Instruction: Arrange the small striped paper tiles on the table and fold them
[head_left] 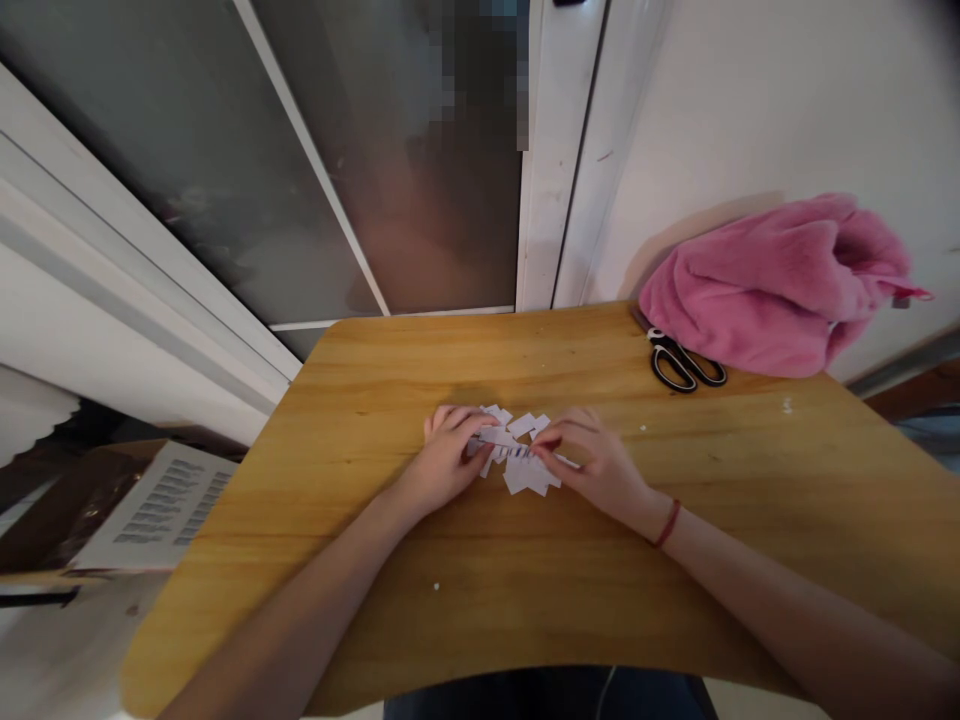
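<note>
Between my two hands stretches a narrow paper strip with dark marks along it. My left hand pinches its left end between thumb and fingers. At the other end, the thumb and forefinger of my right hand are closed on the strip; a red band circles that wrist. Below and around the strip lie several small white paper pieces in a loose pile on the wooden table. My fingers cover part of the pile.
Black-handled scissors lie at the back right, partly under a pink plush cloth. A glass door with a white frame stands behind the table. On the left, a printed sheet rests by a cardboard box.
</note>
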